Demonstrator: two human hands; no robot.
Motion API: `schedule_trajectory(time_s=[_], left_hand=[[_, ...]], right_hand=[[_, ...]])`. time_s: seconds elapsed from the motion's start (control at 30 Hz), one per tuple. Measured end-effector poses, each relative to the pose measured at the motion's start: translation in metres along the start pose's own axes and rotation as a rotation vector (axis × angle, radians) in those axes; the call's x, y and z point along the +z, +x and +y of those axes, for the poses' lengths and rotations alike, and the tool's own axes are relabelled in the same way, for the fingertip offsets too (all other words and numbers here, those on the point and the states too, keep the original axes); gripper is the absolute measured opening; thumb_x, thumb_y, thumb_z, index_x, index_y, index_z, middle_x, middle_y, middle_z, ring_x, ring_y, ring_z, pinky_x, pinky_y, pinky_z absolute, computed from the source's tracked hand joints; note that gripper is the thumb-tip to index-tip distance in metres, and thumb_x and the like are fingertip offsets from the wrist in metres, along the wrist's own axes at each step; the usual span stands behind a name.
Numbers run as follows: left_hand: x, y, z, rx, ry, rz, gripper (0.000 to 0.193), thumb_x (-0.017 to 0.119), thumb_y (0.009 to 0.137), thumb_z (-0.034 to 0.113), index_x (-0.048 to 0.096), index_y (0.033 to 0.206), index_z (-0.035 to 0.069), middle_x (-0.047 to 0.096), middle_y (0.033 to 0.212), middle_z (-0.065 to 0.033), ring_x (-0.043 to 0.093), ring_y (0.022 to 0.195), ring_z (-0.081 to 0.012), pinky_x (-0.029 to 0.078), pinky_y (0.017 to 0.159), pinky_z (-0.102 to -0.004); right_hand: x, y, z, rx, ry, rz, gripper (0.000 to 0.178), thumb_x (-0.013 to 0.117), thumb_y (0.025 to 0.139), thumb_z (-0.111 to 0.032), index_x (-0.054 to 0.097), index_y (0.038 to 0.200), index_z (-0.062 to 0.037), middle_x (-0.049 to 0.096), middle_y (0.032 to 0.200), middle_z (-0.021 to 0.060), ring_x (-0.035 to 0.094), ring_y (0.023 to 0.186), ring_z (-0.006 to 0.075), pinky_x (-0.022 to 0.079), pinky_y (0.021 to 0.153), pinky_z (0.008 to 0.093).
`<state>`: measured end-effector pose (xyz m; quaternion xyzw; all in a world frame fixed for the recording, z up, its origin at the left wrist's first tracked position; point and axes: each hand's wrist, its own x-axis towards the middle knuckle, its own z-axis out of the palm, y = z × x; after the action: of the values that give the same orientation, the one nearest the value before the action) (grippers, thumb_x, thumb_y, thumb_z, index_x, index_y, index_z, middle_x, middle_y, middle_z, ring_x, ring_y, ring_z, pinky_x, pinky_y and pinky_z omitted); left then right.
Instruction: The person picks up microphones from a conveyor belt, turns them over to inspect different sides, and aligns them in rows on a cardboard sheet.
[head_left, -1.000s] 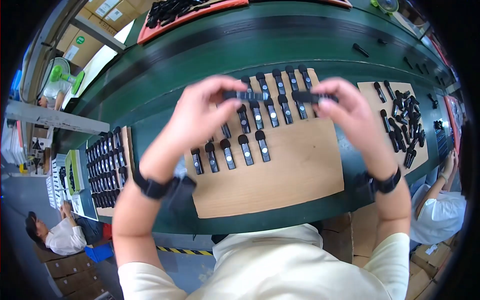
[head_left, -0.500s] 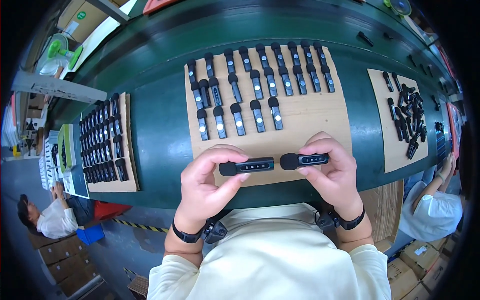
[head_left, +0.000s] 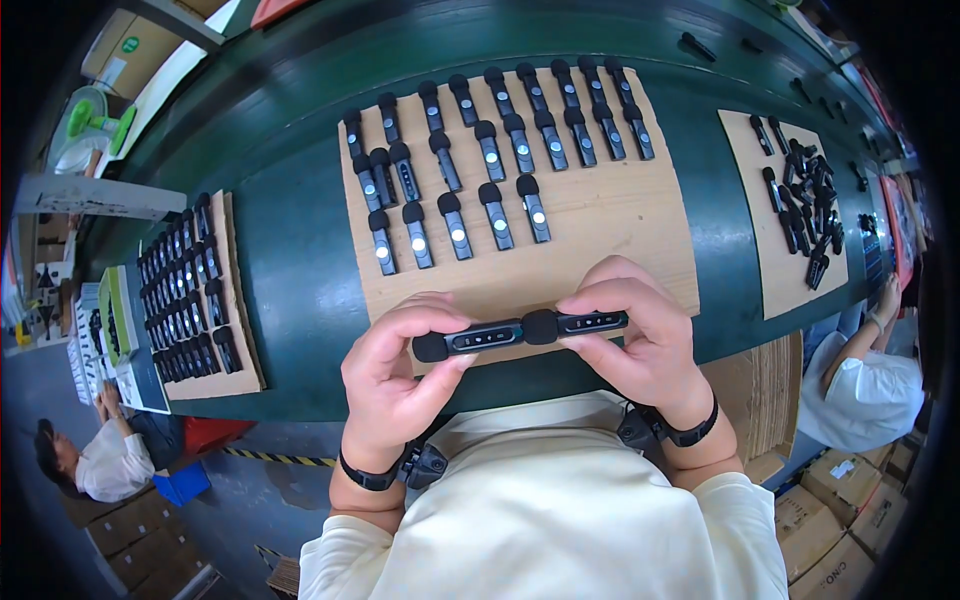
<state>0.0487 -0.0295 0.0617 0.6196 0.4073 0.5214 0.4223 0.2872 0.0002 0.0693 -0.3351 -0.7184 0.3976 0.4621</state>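
two small black clip-on microphones are held end to end above the near edge of the cardboard sheet [head_left: 620, 230] on the green bench [head_left: 300, 260]. left mic [head_left: 468, 340] is clamped in left hand [head_left: 395, 375] fingers, right mic [head_left: 580, 323] in right hand [head_left: 640, 335] fingers. since half a second ago both are drawn nearer the chest, likely for inspection; rows of mics [head_left: 480, 160] lie untouched.
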Motion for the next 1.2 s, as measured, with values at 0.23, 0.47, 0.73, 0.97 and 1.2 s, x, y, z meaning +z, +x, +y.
schedule_trajectory(time_s=[0.23,0.47,0.73,0.97,1.2], left_hand=[[0.001,0.002,-0.004,-0.002,0.001,-0.001,0.025,0.073,0.075,-0.004,0.063,0.099,-0.002,0.07,0.093,-0.0122,0.066,0.093,-0.0252,0.045,0.099,-0.0492],[0.0,0.005,-0.001,0.008,0.018,-0.001,0.024,0.073,0.074,-0.005,0.064,0.097,-0.002,0.07,0.092,-0.0119,0.066,0.093,-0.0258,0.044,0.1,-0.0495],[0.006,0.011,0.001,0.074,0.099,-0.012,0.025,0.072,0.075,-0.004,0.063,0.098,-0.001,0.067,0.093,-0.0122,0.064,0.092,-0.0247,0.043,0.101,-0.0486],[0.01,0.023,0.004,0.129,0.236,-0.092,0.026,0.07,0.071,-0.008,0.065,0.096,0.001,0.068,0.096,-0.0105,0.063,0.092,-0.0245,0.044,0.098,-0.0443],[0.019,0.023,-0.007,0.074,0.074,-0.074,0.027,0.065,0.071,-0.01,0.063,0.096,0.0,0.066,0.098,-0.0121,0.062,0.099,-0.0243,0.042,0.104,-0.0491]], right_hand=[[-0.002,0.0,0.004,-0.013,-0.006,-0.01,0.031,0.076,0.074,0.003,0.067,0.103,-0.0007,0.065,0.089,0.0101,0.061,0.08,0.022,0.049,0.07,0.03],[-0.001,-0.001,0.003,0.024,0.008,-0.006,0.027,0.074,0.076,0.002,0.065,0.101,0.0006,0.061,0.093,0.0111,0.058,0.082,0.0193,0.045,0.073,0.0286],[-0.002,-0.003,0.004,-0.022,0.027,0.056,0.029,0.07,0.076,0.008,0.067,0.104,0.0017,0.062,0.095,0.0129,0.06,0.086,0.022,0.049,0.076,0.0294],[-0.003,-0.008,0.008,-0.032,0.269,0.138,0.034,0.069,0.076,0.009,0.066,0.109,0.0027,0.06,0.104,0.0156,0.06,0.089,0.0217,0.049,0.077,0.0299],[-0.007,-0.001,-0.001,-0.025,-0.023,0.035,0.038,0.071,0.071,0.011,0.066,0.107,0.0006,0.062,0.101,0.0142,0.061,0.087,0.0237,0.049,0.075,0.0325]])
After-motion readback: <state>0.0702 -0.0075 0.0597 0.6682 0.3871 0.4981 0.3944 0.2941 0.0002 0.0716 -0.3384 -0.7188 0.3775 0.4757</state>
